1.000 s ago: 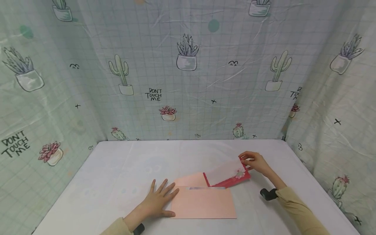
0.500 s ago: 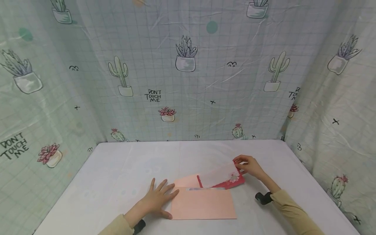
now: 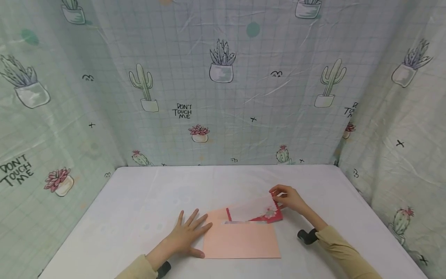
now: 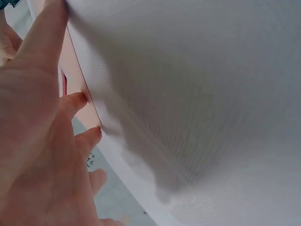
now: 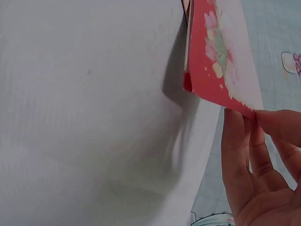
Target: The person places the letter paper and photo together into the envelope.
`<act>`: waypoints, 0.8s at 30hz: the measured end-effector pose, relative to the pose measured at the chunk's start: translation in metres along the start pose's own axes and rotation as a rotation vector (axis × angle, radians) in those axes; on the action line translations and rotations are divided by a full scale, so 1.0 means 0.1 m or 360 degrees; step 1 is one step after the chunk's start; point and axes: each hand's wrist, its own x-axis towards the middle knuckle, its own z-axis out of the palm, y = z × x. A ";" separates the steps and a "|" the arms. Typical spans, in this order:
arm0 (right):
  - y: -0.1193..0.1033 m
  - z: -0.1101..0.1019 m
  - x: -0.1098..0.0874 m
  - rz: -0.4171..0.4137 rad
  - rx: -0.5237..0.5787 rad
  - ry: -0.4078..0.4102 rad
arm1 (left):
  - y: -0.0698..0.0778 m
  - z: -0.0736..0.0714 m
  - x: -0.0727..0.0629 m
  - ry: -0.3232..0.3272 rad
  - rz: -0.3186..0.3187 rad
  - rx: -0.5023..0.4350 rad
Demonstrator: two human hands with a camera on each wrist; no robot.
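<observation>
A peach envelope (image 3: 242, 242) lies on the table with its flap (image 3: 216, 215) spread toward the back. Along its upper edge runs a shiny strip (image 3: 245, 222). The fingers of my left hand (image 3: 186, 235) are spread straight; fingertips and thumb touch the envelope's left edge. My right hand (image 3: 287, 198) pinches the far right corner of a greeting card (image 3: 249, 209), red-edged with a pale face and a flower print. The card leans over the flap, its lower left edge hidden at the envelope's mouth. In the right wrist view, thumb and fingers grip the card's red end (image 5: 207, 70).
The white table (image 3: 156, 193) is bounded by a hanging cloth (image 3: 237, 97) printed with cacti, at the back and both sides. A dark wrist camera (image 3: 307, 236) sits below the right hand, another (image 3: 163, 269) below the left.
My right hand has brought the card leftward and slightly toward me, so it sits squarer to the envelope's mouth. My left hand stays at the envelope's left edge.
</observation>
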 end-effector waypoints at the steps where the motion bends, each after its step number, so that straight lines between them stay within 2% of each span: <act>1: -0.01 0.01 0.00 -0.0010 -0.0007 -0.0009 | 0.00 0.00 0.00 0.0003 -0.0001 -0.0004; 6: -0.06 0.07 0.02 -0.0106 -0.0048 -0.0095 | 0.00 -0.02 0.01 0.0018 -0.0019 0.0001; 13: -0.13 0.16 0.04 -0.0118 -0.0011 -0.0204 | 0.01 -0.03 0.00 0.0037 -0.0011 0.0017; 24: -0.16 0.29 0.06 -0.0103 -0.0017 -0.0225 | 0.02 -0.03 -0.01 0.0045 -0.0011 0.0003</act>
